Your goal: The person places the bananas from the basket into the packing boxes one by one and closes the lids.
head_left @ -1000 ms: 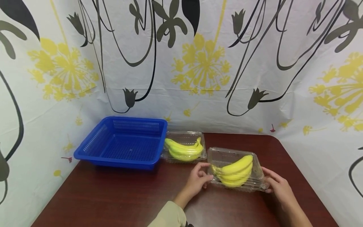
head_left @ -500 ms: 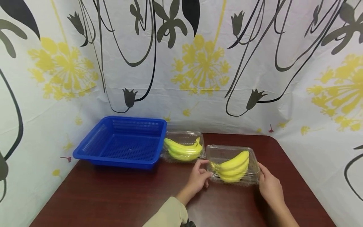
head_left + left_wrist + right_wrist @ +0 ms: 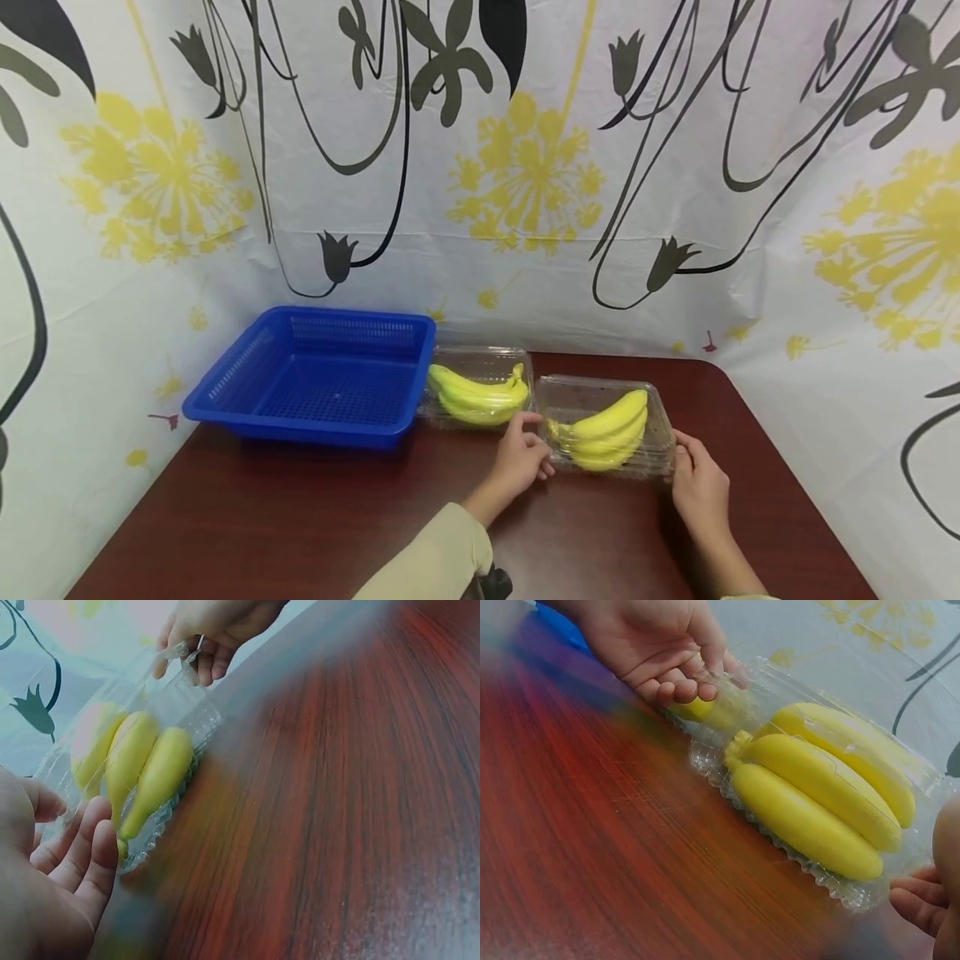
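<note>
A clear plastic clamshell container (image 3: 555, 392) holds a bunch of yellow bananas (image 3: 607, 433). My left hand (image 3: 517, 458) grips its left end, thumb and index finger at the edge and the other fingers loosely bent. At the opposite end, my right hand (image 3: 701, 487) grips the side near the front corner. In the right wrist view the bananas (image 3: 817, 802) lie under the lid, with my left hand (image 3: 660, 652) beyond their stem end. The left wrist view has my right hand (image 3: 217, 637) at the far corner of the container.
A second clear container (image 3: 468, 358) with greener bananas (image 3: 480, 396) stands to the left of the held one. Beside it is a blue plastic basket (image 3: 300, 429) with slotted walls. The reddish-brown table (image 3: 337, 517) meets a patterned cloth (image 3: 465, 283) at the back.
The held container has moved back and left, closer to the second container, and sits straighter. Both hands have travelled with it, and my right hand has turned more upright at its edge.
</note>
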Tool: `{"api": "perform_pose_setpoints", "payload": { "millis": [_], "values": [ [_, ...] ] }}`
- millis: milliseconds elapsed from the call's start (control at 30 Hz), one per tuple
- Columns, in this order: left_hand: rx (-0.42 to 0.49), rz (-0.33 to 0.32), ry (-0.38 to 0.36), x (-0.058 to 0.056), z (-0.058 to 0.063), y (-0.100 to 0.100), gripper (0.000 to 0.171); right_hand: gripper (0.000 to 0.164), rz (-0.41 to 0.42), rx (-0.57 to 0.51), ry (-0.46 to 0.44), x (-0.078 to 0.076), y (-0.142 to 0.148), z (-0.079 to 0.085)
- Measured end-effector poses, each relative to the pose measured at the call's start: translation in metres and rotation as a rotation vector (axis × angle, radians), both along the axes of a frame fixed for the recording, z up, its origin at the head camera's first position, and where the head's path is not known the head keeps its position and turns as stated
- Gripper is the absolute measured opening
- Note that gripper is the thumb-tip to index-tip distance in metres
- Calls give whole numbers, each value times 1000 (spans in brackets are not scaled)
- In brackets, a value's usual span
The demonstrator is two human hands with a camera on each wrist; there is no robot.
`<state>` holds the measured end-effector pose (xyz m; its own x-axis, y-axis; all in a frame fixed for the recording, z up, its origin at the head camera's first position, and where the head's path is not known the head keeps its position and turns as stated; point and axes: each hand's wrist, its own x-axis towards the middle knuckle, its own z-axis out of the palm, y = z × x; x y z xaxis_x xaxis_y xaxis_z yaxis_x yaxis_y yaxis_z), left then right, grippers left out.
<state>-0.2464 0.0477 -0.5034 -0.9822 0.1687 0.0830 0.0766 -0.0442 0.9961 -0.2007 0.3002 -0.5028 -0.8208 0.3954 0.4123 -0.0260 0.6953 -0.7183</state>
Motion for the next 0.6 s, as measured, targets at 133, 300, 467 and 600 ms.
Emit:
{"api": "perform_pose_setpoints", "payload": {
  "millis": [133,300,467,600],
  "values": [
    [41,12,-20,1,3,3,50,39,28,-105,-92,3,0,3],
    [162,-3,-110,3,6,5,53,46,5,-164,-135,4,-5,2],
    [232,2,-177,5,10,8,53,46,-6,-302,-100,1,-11,-1],
    [233,7,-181,4,10,6,51,43,18,-510,-85,-3,-13,0]
  ]
}}
